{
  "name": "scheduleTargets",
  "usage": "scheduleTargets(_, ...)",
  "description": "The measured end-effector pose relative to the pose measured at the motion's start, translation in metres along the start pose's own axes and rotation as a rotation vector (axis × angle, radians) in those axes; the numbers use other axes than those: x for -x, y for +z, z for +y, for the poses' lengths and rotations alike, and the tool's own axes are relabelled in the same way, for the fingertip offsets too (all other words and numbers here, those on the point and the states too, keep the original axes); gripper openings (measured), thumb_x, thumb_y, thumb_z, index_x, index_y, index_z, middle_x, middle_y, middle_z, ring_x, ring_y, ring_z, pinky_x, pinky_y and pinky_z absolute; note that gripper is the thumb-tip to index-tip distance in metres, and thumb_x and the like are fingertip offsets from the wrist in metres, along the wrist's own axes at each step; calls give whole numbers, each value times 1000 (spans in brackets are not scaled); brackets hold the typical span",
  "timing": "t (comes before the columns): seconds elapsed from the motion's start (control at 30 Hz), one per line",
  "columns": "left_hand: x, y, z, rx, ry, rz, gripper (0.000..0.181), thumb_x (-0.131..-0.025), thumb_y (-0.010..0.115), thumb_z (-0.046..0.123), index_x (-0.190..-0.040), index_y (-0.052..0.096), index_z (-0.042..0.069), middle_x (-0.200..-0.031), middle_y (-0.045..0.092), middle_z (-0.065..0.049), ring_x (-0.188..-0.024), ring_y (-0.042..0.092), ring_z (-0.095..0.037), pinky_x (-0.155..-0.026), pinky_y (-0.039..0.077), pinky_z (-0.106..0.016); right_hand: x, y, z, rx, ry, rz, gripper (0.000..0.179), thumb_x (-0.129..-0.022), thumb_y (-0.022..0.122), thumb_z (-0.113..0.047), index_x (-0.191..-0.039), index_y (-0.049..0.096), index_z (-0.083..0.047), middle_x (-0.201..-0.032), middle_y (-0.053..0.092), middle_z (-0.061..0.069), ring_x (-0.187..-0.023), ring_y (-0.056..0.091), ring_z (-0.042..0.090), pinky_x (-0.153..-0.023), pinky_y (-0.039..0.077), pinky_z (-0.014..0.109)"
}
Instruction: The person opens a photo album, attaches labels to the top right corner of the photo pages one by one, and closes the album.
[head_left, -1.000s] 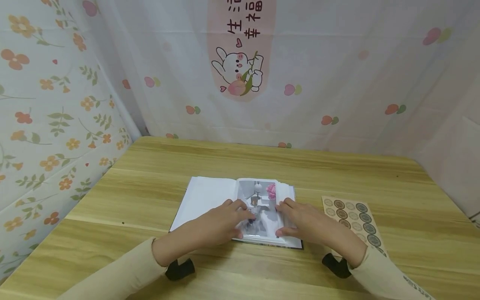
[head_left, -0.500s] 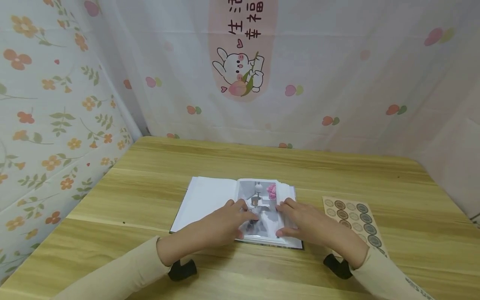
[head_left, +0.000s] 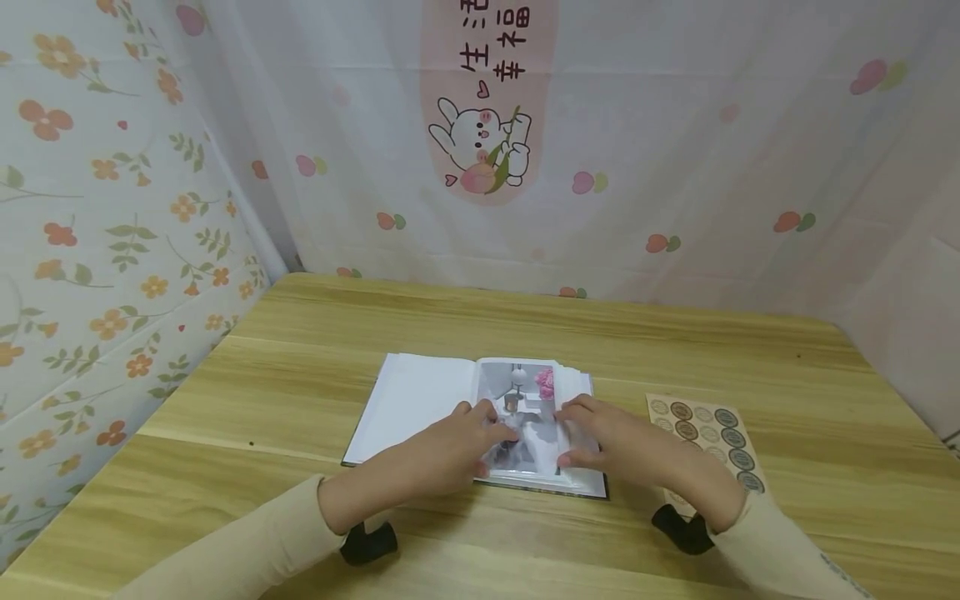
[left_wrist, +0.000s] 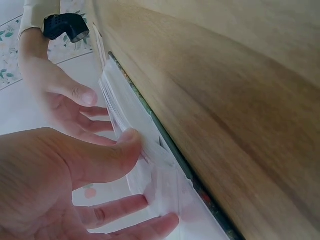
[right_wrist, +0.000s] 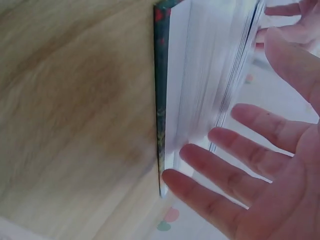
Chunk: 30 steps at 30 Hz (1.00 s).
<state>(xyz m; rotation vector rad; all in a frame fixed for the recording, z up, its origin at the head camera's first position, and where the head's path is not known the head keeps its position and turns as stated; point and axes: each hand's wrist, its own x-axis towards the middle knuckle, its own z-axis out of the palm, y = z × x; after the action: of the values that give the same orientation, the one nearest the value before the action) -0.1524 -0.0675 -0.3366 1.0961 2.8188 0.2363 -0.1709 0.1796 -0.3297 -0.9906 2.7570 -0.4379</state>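
Through the cameras I watch a wide desk of yellow wood grain (head_left: 675,333), and in its middle lies an open photo album with white pages (head_left: 420,400), flat, I suppose so that both hands can reach the right page from the two sides. To the right, apart from the album, a brown paper sheet of round stickers (head_left: 712,433) rests partly behind the forearm; perhaps it is put there simply to be out of the way. The left hand (head_left: 450,454) and the right hand (head_left: 626,442) flank the glossy grey photograph with a pink flower (head_left: 536,429) on the right page, in my judgement to keep it steady and straight. Only the head view shows me this photograph clearly; whether it is fully inside its sleeve, I cannot tell. The right wrist view gives me the thick pile of pages above the dark green cover (right_wrist: 160,90), and the right fingers spread apart, clamped on nothing. In the left wrist view, the left fingers are also apart, with thumb at the page edges and fingertips touching the clear plastic sleeve (left_wrist: 162,185).
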Motion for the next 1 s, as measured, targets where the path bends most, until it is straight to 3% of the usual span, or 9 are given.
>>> scheduleTargets(0.17, 0, -1, 0, -20, 3, -9, 45, -82, 70, 17, -125, 56, 20, -120, 51, -5, -93, 49, -19, -78, 46, -24, 3, -8, 5, -42, 57, 5, 53, -86, 63, -37, -125, 52, -3, -127, 51, 15, -98, 58, 21, -86, 49, 42)
scheduleTargets(0.43, 0, 1, -1, -16, 8, 1, 46, -81, 71, 14, -124, 57, 19, -117, 51, -6, -90, 48, -19, -74, 46, -23, 13, -27, 28, -29, 156, 74, 45, -86, 66, -25, -123, 54, -2, -124, 56, 16, -107, 56, 32, -84, 50, 45)
scheduleTargets(0.63, -2, 2, -2, -30, 8, 3, 47, -81, 71, 13, -125, 56, 21, -117, 51, -6, -89, 48, -18, -74, 46, -22, 21, -31, 57, -48, 204, 101, 40, -85, 66, -19, -117, 55, 2, -103, 60, 11, -89, 57, 22, -72, 49, 36)
scheduleTargets(0.8, -2, 1, -1, -37, 15, -2, 47, -80, 72, 14, -124, 56, 19, -115, 51, -6, -88, 48, -19, -73, 46, -23, 27, -29, 81, -35, 230, 63, 37, -84, 67, -16, -113, 56, 5, -80, 52, 4, -68, 46, 12, -57, 40, 26)
scheduleTargets(1.0, -2, -2, 1, -38, 7, -21, 48, -81, 72, 15, -125, 56, 20, -115, 50, -7, -89, 48, -18, -74, 47, -23, 33, -27, 104, -57, 280, 17, 36, -84, 68, -16, -109, 56, 6, -77, 48, 3, -65, 43, 13, -57, 37, 27)
